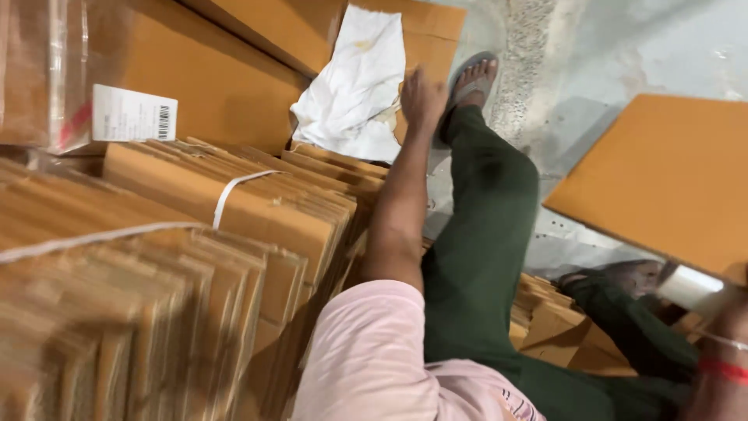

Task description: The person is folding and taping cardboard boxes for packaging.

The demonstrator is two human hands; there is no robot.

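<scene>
1. Grey concrete floor lies under you, crowded with brown cardboard on your left side and in front.
2. Your left hand reaches far forward, fingers loosely together, resting against the edge of a flat cardboard sheet; motion blur hides whether it grips anything.
3. Just left of that hand, a crumpled white paper lies on the cardboard.
4. Just right of the hand sits your foot in a grey sandal, with your green trouser leg running back toward you.
5. Your right hand shows only at the lower right corner, wrist wrapped in a red thread; you cannot tell its grip, though a white roll sits right at it.
6. Above it, a flat orange-brown board tilts over the floor.
7. On your left, bundles of folded cardboard stand on edge, bound with white strapping.
</scene>
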